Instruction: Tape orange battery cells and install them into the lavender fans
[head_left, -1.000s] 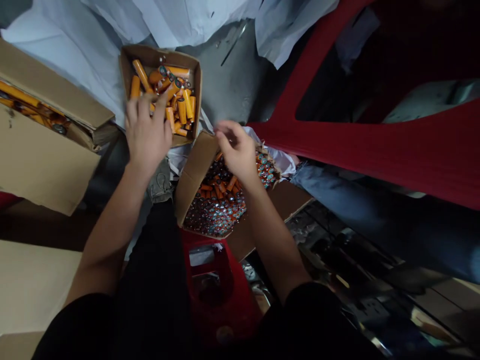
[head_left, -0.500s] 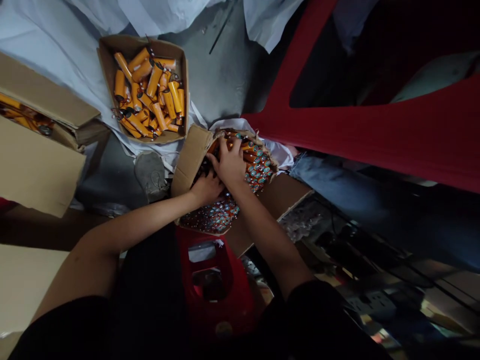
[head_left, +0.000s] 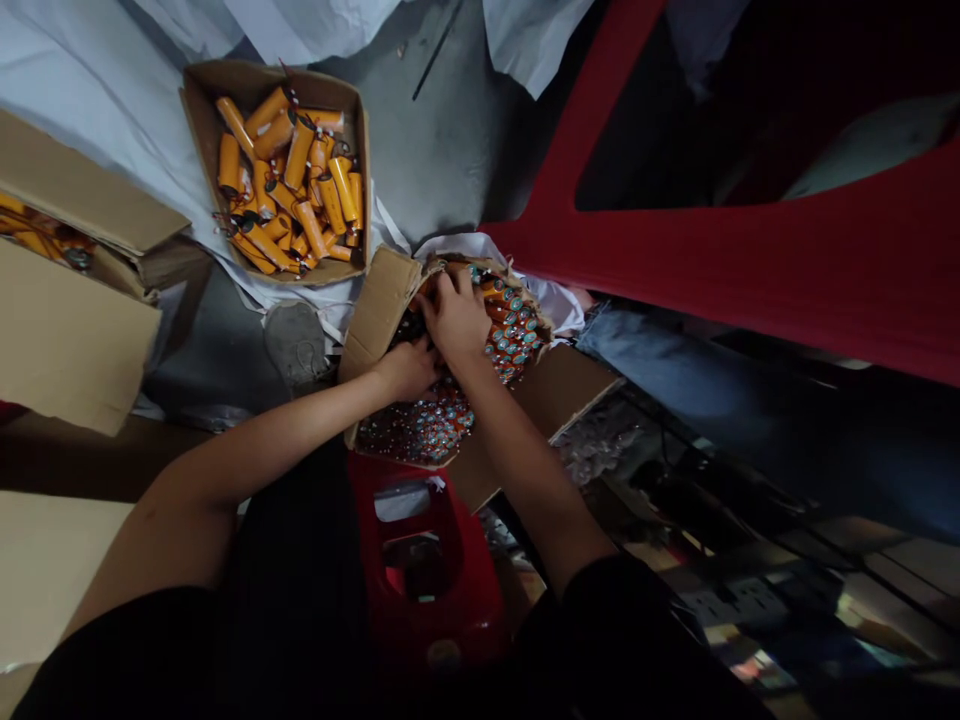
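Observation:
An open cardboard box point(head_left: 379, 305) in the middle is packed with orange cylindrical battery cells point(head_left: 514, 330), many with green and silver ends facing up. My right hand point(head_left: 459, 318) reaches into its far part, fingers bent down among the cells. Close beside it, lower and to the left, my left hand point(head_left: 411, 370) is also in the box, its fingertips mostly hidden by the dark inside and the other hand. What either hand's fingers pinch is too dark to make out.
A second cardboard box point(head_left: 196, 130) of orange wrapped battery packs point(head_left: 300, 150) stands at upper left. Another box point(head_left: 82, 195) with similar packs is at the left edge. A red plastic stool point(head_left: 480, 570) is below; a red frame point(head_left: 675, 250) crosses at right. A shoe point(head_left: 294, 345) shows nearby.
The fingers of my right hand have drawn closer together and curled further into the cells. My left hand has shifted only slightly. The whole view has moved a little.

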